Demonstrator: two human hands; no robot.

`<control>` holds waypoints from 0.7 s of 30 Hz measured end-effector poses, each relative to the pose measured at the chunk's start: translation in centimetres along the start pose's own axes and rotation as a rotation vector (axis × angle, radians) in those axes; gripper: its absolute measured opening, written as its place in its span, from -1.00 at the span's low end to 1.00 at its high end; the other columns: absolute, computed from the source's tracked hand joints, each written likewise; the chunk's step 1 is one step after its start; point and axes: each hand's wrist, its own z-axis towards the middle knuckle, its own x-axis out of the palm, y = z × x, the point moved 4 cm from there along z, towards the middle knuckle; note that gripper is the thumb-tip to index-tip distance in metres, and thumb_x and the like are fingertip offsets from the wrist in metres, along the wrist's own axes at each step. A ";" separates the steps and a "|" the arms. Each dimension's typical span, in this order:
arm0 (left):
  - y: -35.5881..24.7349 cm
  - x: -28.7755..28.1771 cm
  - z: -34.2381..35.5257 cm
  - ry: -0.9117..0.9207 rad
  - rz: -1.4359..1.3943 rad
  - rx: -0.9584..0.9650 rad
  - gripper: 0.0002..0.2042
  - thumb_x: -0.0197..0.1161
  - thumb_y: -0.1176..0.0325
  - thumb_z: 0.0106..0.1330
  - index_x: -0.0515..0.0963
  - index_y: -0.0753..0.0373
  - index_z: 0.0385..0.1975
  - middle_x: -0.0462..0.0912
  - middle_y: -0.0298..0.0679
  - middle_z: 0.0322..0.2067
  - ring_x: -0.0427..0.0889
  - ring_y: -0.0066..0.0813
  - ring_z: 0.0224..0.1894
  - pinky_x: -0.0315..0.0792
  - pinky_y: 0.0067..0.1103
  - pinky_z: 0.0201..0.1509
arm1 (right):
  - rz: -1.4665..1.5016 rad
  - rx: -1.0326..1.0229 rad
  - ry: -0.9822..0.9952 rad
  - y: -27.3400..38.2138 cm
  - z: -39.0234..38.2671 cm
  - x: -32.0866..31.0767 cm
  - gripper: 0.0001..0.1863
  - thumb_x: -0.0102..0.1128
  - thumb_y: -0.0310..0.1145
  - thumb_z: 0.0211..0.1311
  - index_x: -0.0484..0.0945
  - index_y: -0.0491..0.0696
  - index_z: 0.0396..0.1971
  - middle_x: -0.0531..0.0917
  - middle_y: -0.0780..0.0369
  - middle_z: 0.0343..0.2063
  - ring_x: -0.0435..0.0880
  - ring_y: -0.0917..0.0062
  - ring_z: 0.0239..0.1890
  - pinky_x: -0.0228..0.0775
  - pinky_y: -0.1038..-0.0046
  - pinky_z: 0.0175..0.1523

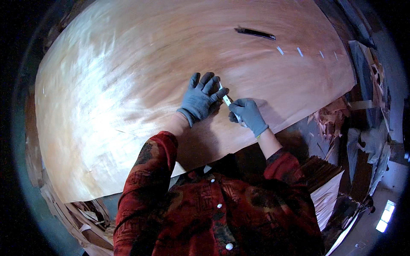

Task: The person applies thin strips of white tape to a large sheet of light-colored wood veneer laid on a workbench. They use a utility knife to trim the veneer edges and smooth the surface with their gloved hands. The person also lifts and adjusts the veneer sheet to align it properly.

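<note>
A broad, thin sheet of reddish-tan wood veneer [162,55] spreads out in front of me. My left hand [200,97], in a grey glove, rests over it with the fingers spread; the thumb and forefinger touch the far end of a narrow white strip [227,100]. Small dark marks show on the strip, and I cannot tell whether it is tape or a tool. My right hand [250,115], also gloved, is closed around the strip's near part. Farther off to the right, short white tape pieces [300,52] lie in a row on the sheet.
A dark, narrow piece [256,33] lies at the sheet's far right. Torn veneer scraps [331,117] heap beyond its right edge, above a stack of brown sheets [320,173]. More broken scraps [89,213] gather at the lower left. The sheet's near edge [213,160] runs before my body.
</note>
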 end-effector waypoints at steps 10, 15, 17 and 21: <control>0.5 0.4 0.0 0.100 0.016 0.030 -0.56 0.18 0.11 0.09 0.42 -0.27 0.05 0.25 -0.13 0.18 0.16 0.06 0.24 -0.04 0.02 0.26 | -0.283 -0.120 0.019 3.5 1.0 -9.5 -0.79 0.16 -0.34 0.14 0.54 -0.22 -0.42 0.61 0.20 -0.61 0.59 0.52 -0.58 0.44 0.50 -0.39; 3.7 0.1 -2.2 0.145 -0.086 0.102 -0.45 0.18 0.15 0.10 0.32 -0.21 0.18 0.23 -0.15 0.23 0.06 0.21 0.28 -0.08 -0.02 0.32 | 0.193 -0.433 -0.026 6.4 -3.4 -7.7 -0.83 0.12 -0.40 0.23 0.52 -0.21 -0.29 0.63 0.17 -0.49 0.62 0.48 -0.44 0.47 0.48 -0.25; 1.9 -4.0 -2.6 0.039 -0.121 -0.041 -0.42 0.18 0.15 0.11 0.27 -0.08 0.21 0.27 -0.13 0.21 0.10 0.19 0.26 -0.06 -0.03 0.32 | 0.308 -0.528 -0.081 6.2 -5.2 -8.0 -0.85 0.11 -0.44 0.22 0.52 -0.21 -0.30 0.62 0.17 -0.48 0.62 0.47 -0.43 0.47 0.45 -0.24; -2.5 -6.9 -11.4 0.167 -0.023 0.083 -0.44 0.21 0.15 0.08 0.28 0.13 0.11 0.39 -0.10 0.11 0.30 0.01 0.18 0.05 -0.07 0.30 | 0.399 -0.701 -0.154 5.5 -8.5 -8.7 -0.87 0.10 -0.45 0.22 0.52 -0.17 -0.28 0.62 0.21 -0.48 0.60 0.47 -0.41 0.47 0.38 -0.17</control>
